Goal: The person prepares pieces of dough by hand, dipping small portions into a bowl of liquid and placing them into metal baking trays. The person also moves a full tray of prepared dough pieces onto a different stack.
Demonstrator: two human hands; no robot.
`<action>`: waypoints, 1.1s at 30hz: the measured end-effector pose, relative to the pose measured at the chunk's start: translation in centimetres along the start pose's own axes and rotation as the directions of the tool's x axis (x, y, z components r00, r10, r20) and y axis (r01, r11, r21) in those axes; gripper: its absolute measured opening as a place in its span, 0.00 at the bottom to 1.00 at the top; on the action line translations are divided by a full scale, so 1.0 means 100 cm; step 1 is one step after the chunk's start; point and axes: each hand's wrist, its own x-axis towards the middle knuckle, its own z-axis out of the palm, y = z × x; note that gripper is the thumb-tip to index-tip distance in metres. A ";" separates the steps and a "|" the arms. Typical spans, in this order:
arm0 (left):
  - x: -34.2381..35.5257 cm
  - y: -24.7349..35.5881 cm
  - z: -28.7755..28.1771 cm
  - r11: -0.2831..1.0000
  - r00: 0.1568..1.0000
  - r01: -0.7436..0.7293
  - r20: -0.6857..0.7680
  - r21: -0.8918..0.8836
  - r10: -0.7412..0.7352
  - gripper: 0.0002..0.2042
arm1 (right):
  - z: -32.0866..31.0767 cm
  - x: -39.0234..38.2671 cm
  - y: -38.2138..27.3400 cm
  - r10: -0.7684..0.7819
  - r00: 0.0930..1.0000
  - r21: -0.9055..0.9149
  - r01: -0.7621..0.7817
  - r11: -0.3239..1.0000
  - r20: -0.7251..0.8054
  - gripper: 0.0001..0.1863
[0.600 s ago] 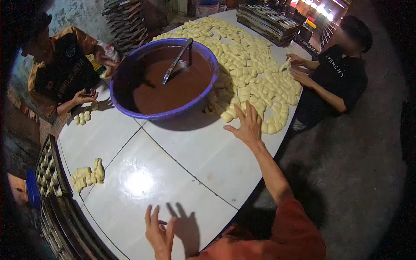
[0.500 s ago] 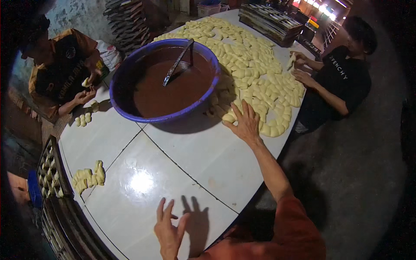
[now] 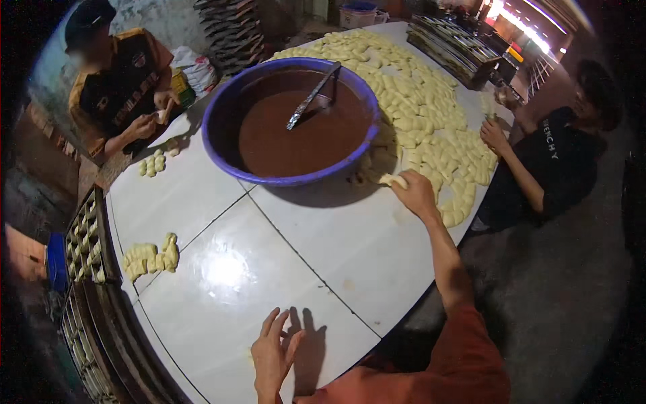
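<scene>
Dough piece (image 3: 392, 180), pale and elongated, is located just beside the purple basin (image 3: 289, 180), at the near edge of the dough spread (image 3: 420, 101). We note the person's right hand (image 3: 415, 194) narrowed on its end, apparently in a pinch; we judge that this grip suits a soft item, since little of it is squeezed. The left hand (image 3: 272, 353) is wide, fingers parted, above the white tiled counter (image 3: 323, 229), holding nothing that we can see; we read this posture as relaxed and unloaded.

We find the spread laid broadly over the counter's far right part, which in our judgement limits crushing and eases picking. The basin contains brown liquid (image 3: 269, 138); a metallic utensil (image 3: 313, 97) leans on its rim, presumably to keep the upper end dry. At the left, a dough cluster (image 3: 151, 258) lies near a gridded tray (image 3: 87, 239), likely for short reach. Two co-workers, one at left (image 3: 124, 84) and one at right (image 3: 548, 155), handle pale pieces; finer detail we cannot tell.
</scene>
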 end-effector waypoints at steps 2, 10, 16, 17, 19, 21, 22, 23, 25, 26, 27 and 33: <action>0.000 -0.004 -0.002 0.999 1.000 0.006 -0.015 -0.040 -0.006 0.26 | -0.027 -0.016 -0.025 0.256 0.959 0.114 -0.270 0.956 0.124 0.15; 0.032 -0.015 0.015 0.700 0.958 0.197 0.287 -0.686 0.012 0.29 | -0.046 -0.074 -0.177 -0.032 0.998 0.376 0.008 0.927 0.057 0.13; 0.057 -0.028 -0.016 0.282 0.950 0.285 0.230 -0.916 -0.212 0.27 | 0.010 -0.095 -0.315 -0.462 0.885 0.379 0.450 0.809 -0.064 0.21; 0.051 -0.032 -0.031 0.242 0.950 0.204 0.132 -0.948 -0.284 0.23 | 0.019 -0.098 -0.339 -0.483 0.873 0.377 0.469 0.799 -0.063 0.23; 0.034 -0.075 -0.055 0.166 0.955 0.044 -0.007 -0.985 -0.298 0.21 | 0.033 -0.099 -0.385 -0.549 0.833 0.428 0.522 0.738 -0.068 0.24; 0.003 -0.113 -0.076 0.189 0.910 -0.039 -0.113 -0.981 -0.399 0.22 | 0.042 -0.106 -0.423 -0.667 0.745 0.496 0.583 0.643 -0.012 0.31; -0.013 -0.129 -0.086 0.225 0.886 -0.045 -0.143 -0.973 -0.441 0.21 | 0.048 -0.114 -0.439 -0.707 0.706 0.593 0.557 0.582 0.030 0.32; -0.030 -0.144 -0.094 0.261 0.861 -0.047 -0.172 -0.964 -0.478 0.20 | 0.055 -0.124 -0.452 -0.746 0.662 0.680 0.517 0.520 0.067 0.33; -0.056 -0.188 -0.088 0.223 0.792 -0.107 -0.218 -0.969 -0.570 0.19 | 0.062 -0.144 -0.464 -0.806 0.559 0.845 0.322 0.428 0.195 0.29; -0.066 -0.210 -0.078 0.186 0.727 -0.152 -0.237 -0.971 -0.644 0.19 | 0.068 -0.152 -0.461 -0.857 0.499 0.814 0.443 0.377 0.125 0.27; -0.079 -0.226 -0.071 0.068 0.672 -0.284 -0.249 -0.956 -0.697 0.17 | 0.075 -0.159 -0.457 -0.902 0.427 0.775 0.550 0.312 0.060 0.25; -0.125 -0.231 -0.080 0.155 0.649 -0.232 -0.271 -0.960 -0.711 0.16 | 0.099 -0.128 -0.421 -0.276 0.872 0.669 -0.075 0.740 0.403 0.19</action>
